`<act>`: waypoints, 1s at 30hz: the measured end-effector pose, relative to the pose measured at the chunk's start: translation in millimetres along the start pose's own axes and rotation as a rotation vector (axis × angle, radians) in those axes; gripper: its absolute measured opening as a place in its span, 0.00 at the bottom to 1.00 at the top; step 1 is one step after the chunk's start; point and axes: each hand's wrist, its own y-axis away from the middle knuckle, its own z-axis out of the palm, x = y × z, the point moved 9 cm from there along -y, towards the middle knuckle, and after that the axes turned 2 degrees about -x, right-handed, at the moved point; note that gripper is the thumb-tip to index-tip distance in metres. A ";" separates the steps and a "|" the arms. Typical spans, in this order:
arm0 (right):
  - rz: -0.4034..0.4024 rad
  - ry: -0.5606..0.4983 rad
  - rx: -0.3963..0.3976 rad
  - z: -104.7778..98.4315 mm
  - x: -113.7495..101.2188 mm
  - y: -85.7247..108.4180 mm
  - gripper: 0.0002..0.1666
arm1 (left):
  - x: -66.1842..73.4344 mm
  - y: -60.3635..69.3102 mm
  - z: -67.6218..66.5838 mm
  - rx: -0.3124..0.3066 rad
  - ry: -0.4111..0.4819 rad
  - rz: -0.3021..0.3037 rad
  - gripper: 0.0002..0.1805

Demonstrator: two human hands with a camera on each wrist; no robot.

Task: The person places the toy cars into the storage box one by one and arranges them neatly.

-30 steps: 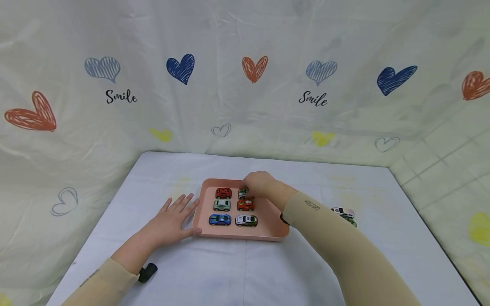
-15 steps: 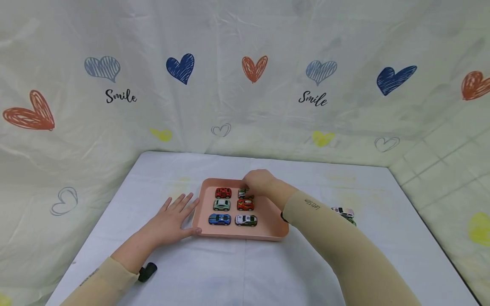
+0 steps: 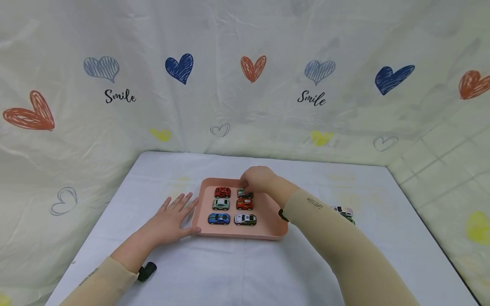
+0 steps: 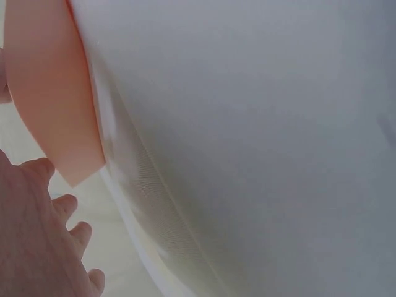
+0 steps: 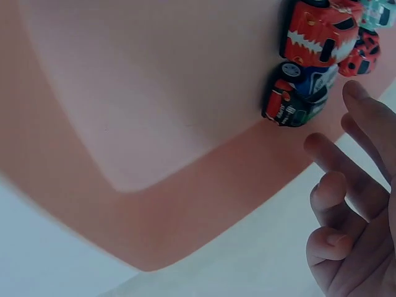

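Observation:
A pink tray (image 3: pixel 268 221) holds two columns of toy cars. On its left are a red black-spotted car (image 3: pixel 222 192), a mint car (image 3: pixel 220 204) and a blue car (image 3: pixel 219 219); beside them stand a red-orange car (image 3: pixel 244 204) and a white-and-green car (image 3: pixel 245 219). At the far end of the right column sits a dark multicoloured car (image 5: pixel 300 96). My right hand (image 3: pixel 258 179) hovers by it, its fingers loosely bent and a gap between fingertips and car in the right wrist view. My left hand (image 3: pixel 168 223) lies spread at the tray's left edge, fingertips against it.
To the right of the tray, partly behind my right sleeve, are a white-and-pink car (image 3: pixel 343 211) and a green one (image 3: pixel 350 219). A white cloth (image 3: pixel 191 272) covers the table, with a printed curtain (image 3: pixel 268 119) behind it.
My right hand has risen slightly away from the far car, and more of that car shows. The left hand has stayed at the tray's edge.

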 end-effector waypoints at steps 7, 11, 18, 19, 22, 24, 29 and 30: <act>-0.014 -0.099 0.000 -5.9 4.1 8.3 0.20 | 0.9 -1.3 -0.4 0.000 -0.003 -0.001 0.54; -0.005 -0.118 0.028 -11.5 9.8 16.6 0.19 | 1.5 -1.7 -0.1 0.000 -0.007 0.004 0.55; 0.032 -0.142 0.083 -21.6 26.0 41.3 0.20 | -0.3 -2.5 1.8 0.005 -0.017 0.006 0.55; 0.033 -0.142 0.092 -22.8 28.2 45.3 0.20 | -0.8 -2.4 1.9 0.006 -0.016 0.006 0.55; 0.033 -0.153 0.118 -26.6 34.5 58.6 0.21 | -1.9 -2.1 2.7 0.004 -0.016 0.006 0.55; 0.036 -0.168 0.134 -27.1 40.4 67.3 0.21 | -2.0 -1.8 3.0 0.002 -0.012 0.006 0.55; 0.071 -0.214 0.156 -18.5 61.7 88.1 0.22 | -0.9 -1.7 2.4 -0.003 0.002 0.002 0.55; 0.082 -0.218 0.160 -15.9 67.0 92.7 0.22 | -0.7 -1.7 2.3 -0.003 0.001 0.002 0.55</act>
